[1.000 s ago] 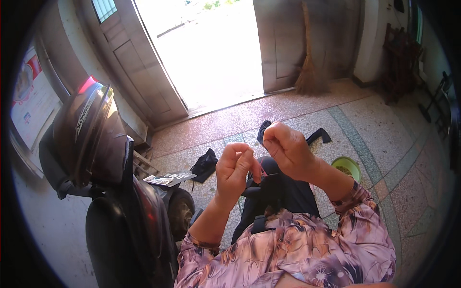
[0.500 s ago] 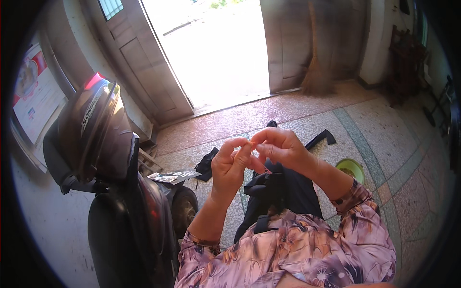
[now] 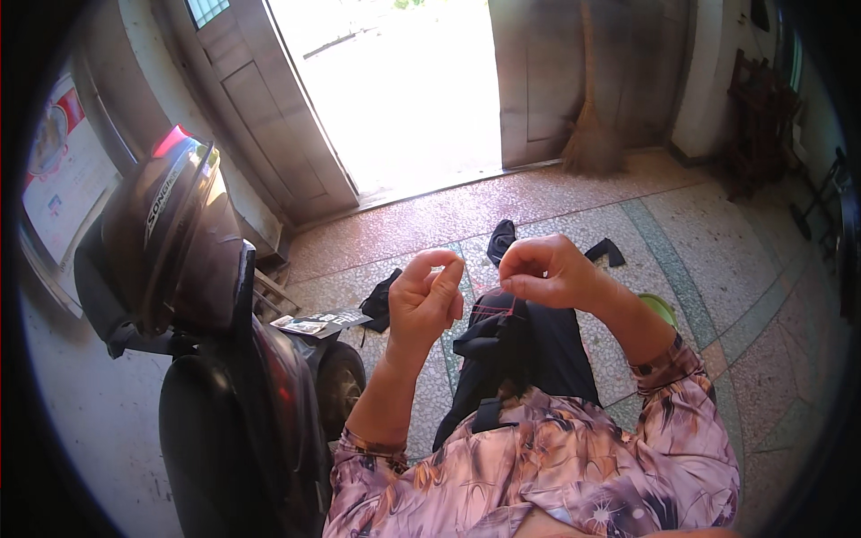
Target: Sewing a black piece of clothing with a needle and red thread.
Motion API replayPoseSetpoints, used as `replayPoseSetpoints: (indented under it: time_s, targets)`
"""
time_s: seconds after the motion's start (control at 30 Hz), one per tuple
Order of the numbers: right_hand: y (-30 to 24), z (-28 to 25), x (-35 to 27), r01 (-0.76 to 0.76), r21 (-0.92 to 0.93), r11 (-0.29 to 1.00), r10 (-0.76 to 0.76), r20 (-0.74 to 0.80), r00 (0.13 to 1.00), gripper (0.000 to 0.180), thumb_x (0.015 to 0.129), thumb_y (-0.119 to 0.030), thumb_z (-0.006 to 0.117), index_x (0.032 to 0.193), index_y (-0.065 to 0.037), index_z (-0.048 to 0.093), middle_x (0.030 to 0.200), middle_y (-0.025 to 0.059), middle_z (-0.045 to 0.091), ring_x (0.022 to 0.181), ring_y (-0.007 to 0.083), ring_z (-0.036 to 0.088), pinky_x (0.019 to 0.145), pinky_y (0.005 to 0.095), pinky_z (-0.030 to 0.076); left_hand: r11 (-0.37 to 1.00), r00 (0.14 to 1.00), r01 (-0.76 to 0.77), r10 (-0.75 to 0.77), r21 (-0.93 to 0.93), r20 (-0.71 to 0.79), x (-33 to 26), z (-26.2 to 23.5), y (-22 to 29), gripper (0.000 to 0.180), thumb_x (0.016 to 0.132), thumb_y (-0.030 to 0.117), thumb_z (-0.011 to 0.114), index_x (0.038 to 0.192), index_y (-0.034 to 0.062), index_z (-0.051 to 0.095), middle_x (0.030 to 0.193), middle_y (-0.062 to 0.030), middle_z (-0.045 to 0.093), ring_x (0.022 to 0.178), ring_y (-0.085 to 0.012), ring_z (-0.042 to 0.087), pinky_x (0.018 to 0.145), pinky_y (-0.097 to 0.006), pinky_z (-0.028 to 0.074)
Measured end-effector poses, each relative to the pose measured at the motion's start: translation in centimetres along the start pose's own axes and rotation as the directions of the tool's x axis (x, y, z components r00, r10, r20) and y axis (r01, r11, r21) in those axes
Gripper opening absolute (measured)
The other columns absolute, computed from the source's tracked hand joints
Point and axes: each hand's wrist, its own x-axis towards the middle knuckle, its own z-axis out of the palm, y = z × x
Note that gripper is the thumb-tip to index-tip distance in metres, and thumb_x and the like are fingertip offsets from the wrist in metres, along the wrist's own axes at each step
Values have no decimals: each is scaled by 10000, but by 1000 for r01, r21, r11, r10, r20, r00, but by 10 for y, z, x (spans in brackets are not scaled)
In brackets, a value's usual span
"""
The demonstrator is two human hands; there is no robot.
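Observation:
My left hand (image 3: 423, 298) is raised over my lap, thumb and forefinger pressed together and the other fingers curled. My right hand (image 3: 549, 273) is level with it, a short gap away, also in a pinch. A thin red thread (image 3: 493, 310) shows faintly between and below the hands; its ends are hidden in the fingers. Beneath them, black cloth (image 3: 491, 339) lies bunched on my dark trousers (image 3: 560, 354). Whether the thread joins this cloth, I cannot tell.
On my left stands a dark motor scooter (image 3: 215, 439) with a helmet (image 3: 170, 233) on it. Black cloth pieces (image 3: 381, 303) lie on the speckled floor. A green bowl (image 3: 661, 307) is partly behind my right forearm. A broom (image 3: 587, 134) leans by the open doorway.
My hands, fingertips touching before, have moved apart, opening a gap between them. The red thread now shows below that gap. My right forearm covers more of the green bowl.

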Motion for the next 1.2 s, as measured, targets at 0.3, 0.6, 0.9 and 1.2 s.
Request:
replayPoseSetpoints:
  time_s: [0.3, 0.6, 0.9, 1.2]
  targets:
    - [-10, 8, 0, 86, 62, 994, -89, 42, 995, 88, 818, -28, 616, 895, 4, 643, 708, -12, 575, 639, 40, 516, 559, 206, 410, 998, 992, -58, 59, -9, 111, -2, 9, 12, 121, 927, 107, 570, 1007, 18, 586, 589, -28, 547, 447, -81, 479, 399, -207, 342]
    - [-30, 17, -2, 215, -286, 934, -258, -123, 958, 52, 802, -67, 607, 823, -21, 611, 646, 98, 609, 553, 159, 597, 516, 289, 460, 1000, 984, -25, 27, -16, 175, -5, 10, 18, 170, 952, 118, 524, 1095, 27, 515, 610, -8, 545, 493, -32, 445, 443, -181, 325]
    - [-13, 22, 5, 399, -498, 770, -487, -56, 871, 55, 807, -70, 581, 806, -36, 539, 625, 118, 550, 562, 279, 608, 506, 354, 470, 996, 978, -80, 69, 50, 196, -2, 0, 11, 142, 936, 64, 510, 1073, 28, 514, 621, 38, 465, 499, -15, 363, 448, -178, 264]
    - [-18, 23, 6, 308, -847, 433, -580, -1, 814, 96, 734, -28, 554, 733, -44, 459, 622, 94, 503, 521, 252, 578, 433, 339, 446, 930, 975, -205, 165, 305, 152, -2, -5, 2, 94, 874, 28, 605, 958, 24, 565, 690, 29, 535, 573, -32, 475, 511, -181, 369]
